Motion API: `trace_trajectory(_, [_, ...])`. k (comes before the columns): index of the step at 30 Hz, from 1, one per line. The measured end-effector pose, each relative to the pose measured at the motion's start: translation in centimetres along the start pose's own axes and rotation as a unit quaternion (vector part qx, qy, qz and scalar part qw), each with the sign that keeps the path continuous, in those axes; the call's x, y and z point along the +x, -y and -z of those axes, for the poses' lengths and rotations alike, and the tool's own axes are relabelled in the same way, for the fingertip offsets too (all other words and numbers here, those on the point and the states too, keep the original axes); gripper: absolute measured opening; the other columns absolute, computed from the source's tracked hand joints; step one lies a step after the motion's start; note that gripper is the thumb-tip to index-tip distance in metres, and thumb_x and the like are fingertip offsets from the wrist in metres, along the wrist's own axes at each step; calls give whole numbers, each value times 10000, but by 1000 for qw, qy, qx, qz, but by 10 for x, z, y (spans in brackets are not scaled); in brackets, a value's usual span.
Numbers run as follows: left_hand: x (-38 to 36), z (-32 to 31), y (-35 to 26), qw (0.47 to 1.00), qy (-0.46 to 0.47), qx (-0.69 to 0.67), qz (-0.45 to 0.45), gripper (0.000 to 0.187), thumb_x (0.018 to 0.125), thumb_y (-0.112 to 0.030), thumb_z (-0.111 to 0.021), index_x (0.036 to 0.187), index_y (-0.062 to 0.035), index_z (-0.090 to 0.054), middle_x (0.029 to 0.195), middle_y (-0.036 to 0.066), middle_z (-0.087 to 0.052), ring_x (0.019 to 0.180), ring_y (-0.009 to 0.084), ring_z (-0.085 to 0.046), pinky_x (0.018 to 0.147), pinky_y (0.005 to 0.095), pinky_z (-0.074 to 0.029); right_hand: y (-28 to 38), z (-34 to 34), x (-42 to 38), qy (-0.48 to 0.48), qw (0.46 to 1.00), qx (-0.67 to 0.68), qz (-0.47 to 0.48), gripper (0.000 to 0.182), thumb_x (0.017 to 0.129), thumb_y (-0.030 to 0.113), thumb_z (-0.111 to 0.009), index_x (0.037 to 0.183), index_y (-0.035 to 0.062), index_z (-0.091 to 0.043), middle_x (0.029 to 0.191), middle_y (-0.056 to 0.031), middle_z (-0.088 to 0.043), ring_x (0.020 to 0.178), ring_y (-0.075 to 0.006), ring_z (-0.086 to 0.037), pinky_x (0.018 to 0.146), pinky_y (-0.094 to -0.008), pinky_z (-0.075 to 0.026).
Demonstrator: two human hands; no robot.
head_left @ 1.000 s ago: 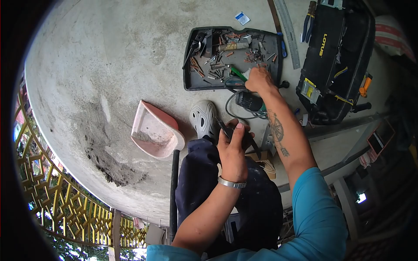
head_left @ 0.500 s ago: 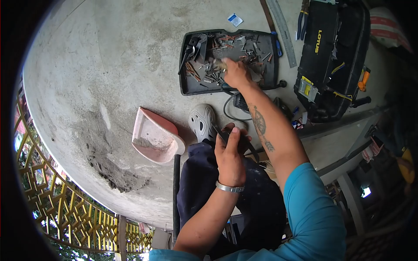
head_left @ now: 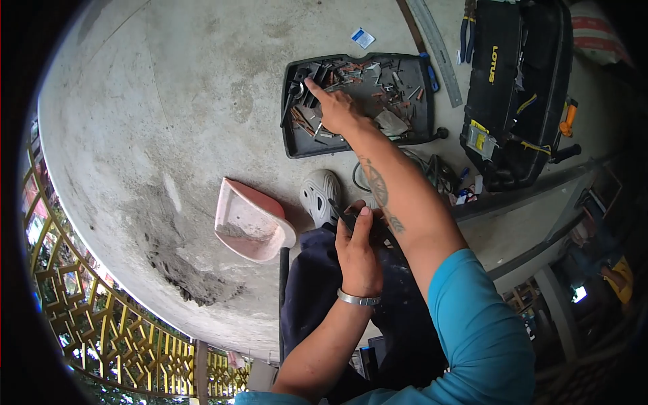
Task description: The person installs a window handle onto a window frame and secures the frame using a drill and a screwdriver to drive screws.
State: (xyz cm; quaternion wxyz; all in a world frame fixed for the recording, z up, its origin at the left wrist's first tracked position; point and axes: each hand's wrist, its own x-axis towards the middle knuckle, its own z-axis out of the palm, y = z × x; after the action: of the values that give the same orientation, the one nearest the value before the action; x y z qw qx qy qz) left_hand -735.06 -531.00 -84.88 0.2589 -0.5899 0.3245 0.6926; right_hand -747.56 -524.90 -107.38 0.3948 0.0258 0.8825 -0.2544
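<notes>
My right hand [head_left: 335, 110] reaches over the black tray [head_left: 358, 59], index finger stretched toward the black parts [head_left: 305, 79] at its left end. The other fingers are partly hidden, and nothing shows in this hand. Scattered across the tray are screws, plugs and other small hardware [head_left: 395, 88]. A clear plastic bag [head_left: 391, 123] lies near its lower edge. Close to my lap, my left hand [head_left: 359, 253] is closed around a dark, flat, bar-like piece [head_left: 346, 217]. My fingers and right forearm cover much of that piece, so its kind does not show.
A pink dustpan [head_left: 251, 223] holding grey dust lies beside my grey clog [head_left: 320, 194]. To the right is a black toolbox [head_left: 496, 88], with pliers [head_left: 467, 30] and a metal ruler [head_left: 439, 50] nearby. Loose cement [head_left: 189, 273] covers floor at the left.
My right hand has moved left across the tray, from the middle hardware to the black parts, and its index finger has extended. My left hand keeps its dark piece. The view has shifted slightly.
</notes>
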Motion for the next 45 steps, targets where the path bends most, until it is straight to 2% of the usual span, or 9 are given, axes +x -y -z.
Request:
trace_trajectory(4, [1,-1,-8,1000,-18,-7,4,317,889,-253,-617,1136,-79,-521,937,85,-612,828,177,-588,746,312,-462,9,3,-11,4,996,-51,-67,727,825,46,-533,1461,253,-246,1038,-202,-637,977,-363,-621,860,-462,-480])
trace_trajectory(5, [0,-2,-7,1000,-4,-8,3,322,888,-254,-618,1137,-77,-520,939,84,-611,840,176,-587,757,315,-463,6,0,-16,-25,996,-50,-71,601,824,76,-547,1389,213,-393,1010,-202,-646,955,-361,-633,818,-448,-500])
trace_trajectory(11, [-3,-6,-10,1000,3,-18,13,331,887,-252,-619,1138,-64,-514,947,85,-602,886,172,-577,805,322,-465,-8,21,-36,33,988,-97,-119,333,808,57,-546,1133,109,-593,979,-212,-650,948,-377,-628,814,-462,-499])
trace_trajectory(15, [-2,-6,-13,1000,3,-19,9,320,888,-244,-617,1130,-61,-516,945,85,-597,890,173,-574,814,323,-465,-3,18,-23,-49,994,-28,-88,430,796,23,-535,1214,126,-556,997,-219,-643,941,-396,-618,820,-464,-495])
trace_trajectory(17, [-2,-7,-14,1000,3,-23,7,313,890,-239,-613,1127,-59,-517,937,81,-598,879,167,-575,801,318,-463,2,5,-11,-111,990,73,54,505,795,9,-523,1279,151,-516,1015,-229,-635,942,-407,-609,827,-465,-489])
trace_trajectory(20, [0,-5,-15,999,-8,-40,-3,300,893,-228,-607,1120,-53,-519,914,73,-602,847,157,-576,770,307,-458,19,-5,6,-53,988,64,127,563,795,2,-511,1327,180,-477,1031,-230,-632,947,-404,-606,834,-461,-487])
trace_trajectory(27, [2,-4,-15,998,-3,-64,-21,274,892,-235,-601,1104,-73,-538,866,61,-607,783,153,-572,720,286,-445,22,3,-2,-57,998,-4,-17,355,773,22,-544,1103,128,-621,925,-213,-655,901,-383,-624,809,-450,-493])
trace_trajectory(37, [-3,-10,-10,1000,-11,-26,-7,293,888,-258,-608,1107,-83,-524,916,63,-604,804,149,-561,715,293,-422,-34,-13,-74,-239,961,130,55,257,747,27,-614,999,63,-645,812,-175,-654,727,-342,-636,666,-400,-497])
trace_trajectory(45, [-2,-9,-4,1000,-3,-12,-5,315,883,-276,-611,1114,-85,-513,906,59,-598,795,144,-557,709,295,-424,-24,-26,-83,-182,965,165,91,238,758,18,-570,982,70,-633,898,-162,-658,830,-361,-626,728,-428,-501])
